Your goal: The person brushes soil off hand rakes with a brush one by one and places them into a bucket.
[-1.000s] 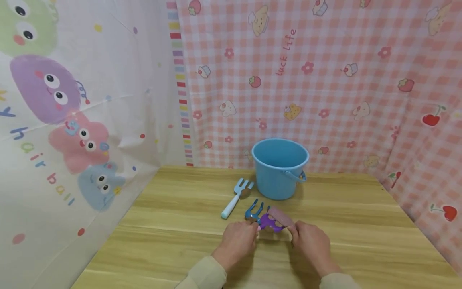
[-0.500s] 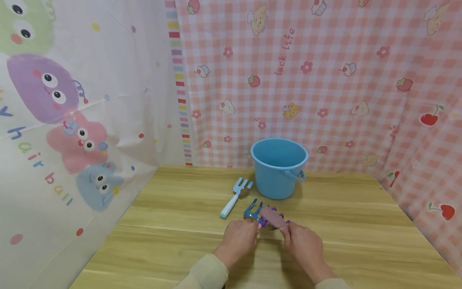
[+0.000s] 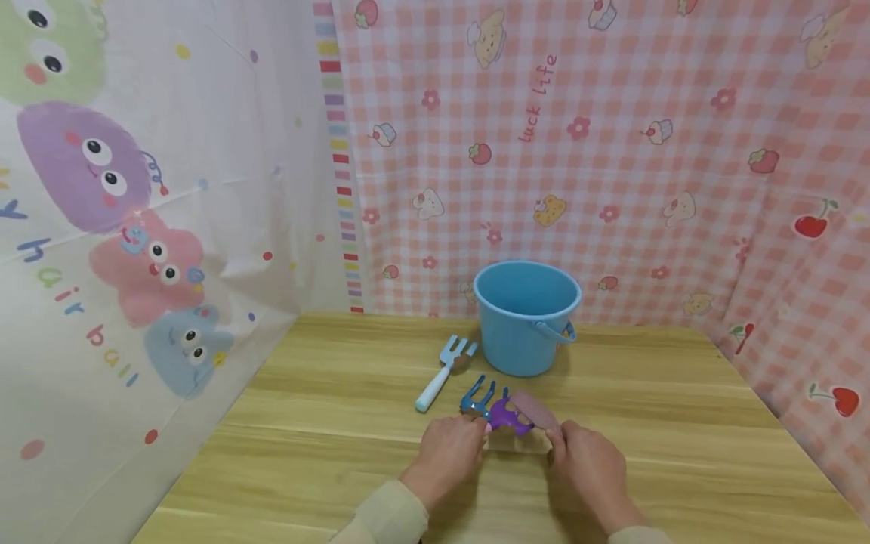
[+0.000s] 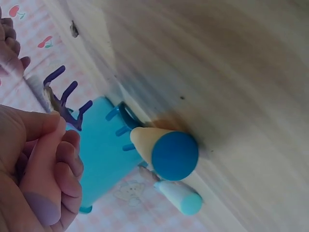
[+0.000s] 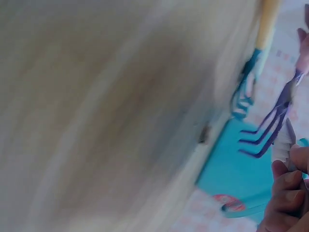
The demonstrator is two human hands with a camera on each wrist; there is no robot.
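My left hand [image 3: 451, 449] grips the pink handle of a purple three-pronged garden hand rake [image 3: 508, 418], its thumb along the handle in the left wrist view. My right hand [image 3: 593, 461] holds a brush [image 3: 537, 410] with a dusty-pink back. Pale bristles face the rake's head in the right wrist view, where the brush [image 5: 281, 153] lies right beside the prongs. Both tools are held above the tabletop. Beyond the left hand lies a dark blue hand rake [image 3: 478, 406]; its pale wooden handle with a blue end [image 4: 175, 155] shows in the left wrist view.
A light blue garden fork [image 3: 438, 385] lies on the wooden table [image 3: 326, 423], left of the dark blue rake. At the back stands a blue bucket [image 3: 519, 336] with its handle hanging to the right. Patterned cloths [image 3: 578, 174] hang behind and at both sides.
My right hand has swept the brush left across the purple rake's head and back to the right. The left hand has stayed in place with the rake.
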